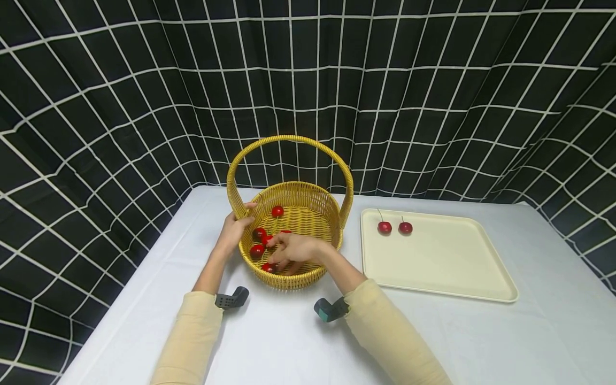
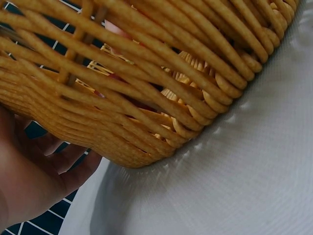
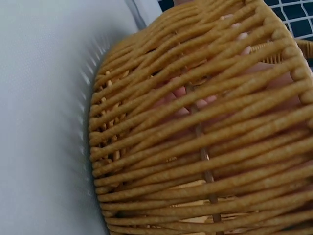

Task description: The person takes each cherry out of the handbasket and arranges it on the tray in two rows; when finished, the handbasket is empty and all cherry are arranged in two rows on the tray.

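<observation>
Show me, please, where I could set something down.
Bare: the cream tray, right of its two cherries, and white tablecloth right of the tray. Crowded: the near left of the wicker basket, with red cherries and the right hand.

- A black curtain (image 1: 409,85) with a white grid hangs behind the bench (image 1: 510,347) and along its left and right sides.
- Folds in the curtain bend the grid's lines into waves, plainly so at the left and right.
- The bench has a white, cloth-like top, its far edge running along the curtain.
</observation>
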Demonstrator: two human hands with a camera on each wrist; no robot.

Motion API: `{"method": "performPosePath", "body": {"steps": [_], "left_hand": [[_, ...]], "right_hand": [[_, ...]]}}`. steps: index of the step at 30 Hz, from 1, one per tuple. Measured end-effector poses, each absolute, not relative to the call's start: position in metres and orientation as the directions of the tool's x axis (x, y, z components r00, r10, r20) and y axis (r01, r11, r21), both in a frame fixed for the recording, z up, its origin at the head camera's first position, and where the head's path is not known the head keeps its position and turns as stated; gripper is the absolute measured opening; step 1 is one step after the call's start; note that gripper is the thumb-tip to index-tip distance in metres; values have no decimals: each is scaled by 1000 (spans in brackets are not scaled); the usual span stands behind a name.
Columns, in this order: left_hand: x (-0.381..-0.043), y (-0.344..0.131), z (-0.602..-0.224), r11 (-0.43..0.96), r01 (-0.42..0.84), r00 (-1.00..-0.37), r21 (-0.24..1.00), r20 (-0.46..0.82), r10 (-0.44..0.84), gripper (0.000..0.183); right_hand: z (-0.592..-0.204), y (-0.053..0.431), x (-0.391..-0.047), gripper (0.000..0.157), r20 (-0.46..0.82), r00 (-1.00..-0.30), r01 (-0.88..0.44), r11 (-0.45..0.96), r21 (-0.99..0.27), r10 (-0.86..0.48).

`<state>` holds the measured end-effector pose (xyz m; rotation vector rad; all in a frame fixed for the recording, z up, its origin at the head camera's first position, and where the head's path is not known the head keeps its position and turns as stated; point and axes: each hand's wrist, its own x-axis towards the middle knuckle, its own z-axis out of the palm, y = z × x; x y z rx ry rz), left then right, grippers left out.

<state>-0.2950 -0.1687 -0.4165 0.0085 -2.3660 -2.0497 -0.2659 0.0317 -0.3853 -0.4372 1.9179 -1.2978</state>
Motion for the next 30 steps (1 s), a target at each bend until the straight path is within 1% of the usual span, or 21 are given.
{"method": "performPosePath", "body": {"steps": [8,13,15,18,23,30], "left_hand": [[-296,-169,-417,132,-6,-1000,991,-5,-9,44],[-297,-170,-415,111,-24,-1000,994,-25,1,45],[-297,-171,-416,109,-28,-1000,994,-28,3,45],[-297,-171,-416,115,-26,-1000,993,-26,1,44],[-295,-170,-417,138,-5,-1000,990,-4,-5,44],[-295,-169,-417,160,23,-1000,987,26,-15,45]], "right_hand": [[-387,27,-264,55,-403,-670,122,443,-888,-624],[-385,27,-262,62,-402,-675,83,478,-874,-619],[-385,27,-262,63,-401,-675,70,487,-871,-620],[-385,27,-262,64,-402,-669,89,469,-879,-625],[-387,27,-263,58,-404,-652,116,443,-889,-641],[-387,29,-263,34,-397,-630,95,441,-892,-668]]}}
